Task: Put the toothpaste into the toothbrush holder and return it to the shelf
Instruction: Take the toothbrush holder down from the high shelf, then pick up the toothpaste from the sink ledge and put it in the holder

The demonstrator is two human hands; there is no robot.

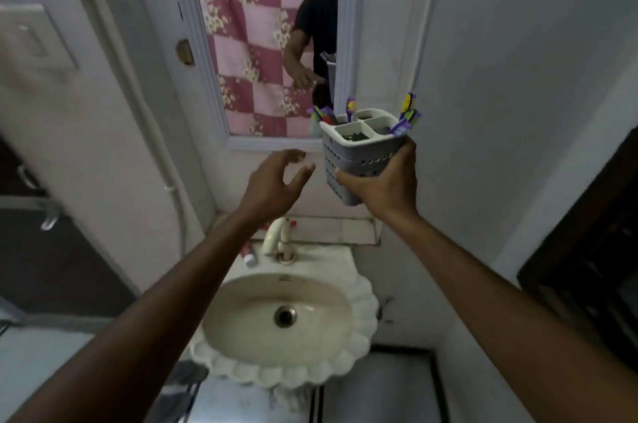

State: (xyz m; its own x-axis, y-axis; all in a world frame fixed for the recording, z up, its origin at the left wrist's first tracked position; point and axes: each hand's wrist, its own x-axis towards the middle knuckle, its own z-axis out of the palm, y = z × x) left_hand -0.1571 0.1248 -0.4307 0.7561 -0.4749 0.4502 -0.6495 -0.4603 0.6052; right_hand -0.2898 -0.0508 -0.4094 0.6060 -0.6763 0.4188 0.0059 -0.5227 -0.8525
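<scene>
Below, toothpaste [249,255] lies on the sink [359,288]; right grip [379,177] clasps the holder [359,150], left [276,181] spread empty.

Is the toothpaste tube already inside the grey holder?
No, the red and white toothpaste tube lies on the white sink rim beside the tap, below the grey perforated plastic holder.

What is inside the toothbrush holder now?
The holder, gripped by the right hand, has four compartments. Toothbrushes stand in the back and right ones; the front-left shows something dark at the bottom. No toothpaste is seen inside. Lower parts are hidden by the walls.
</scene>
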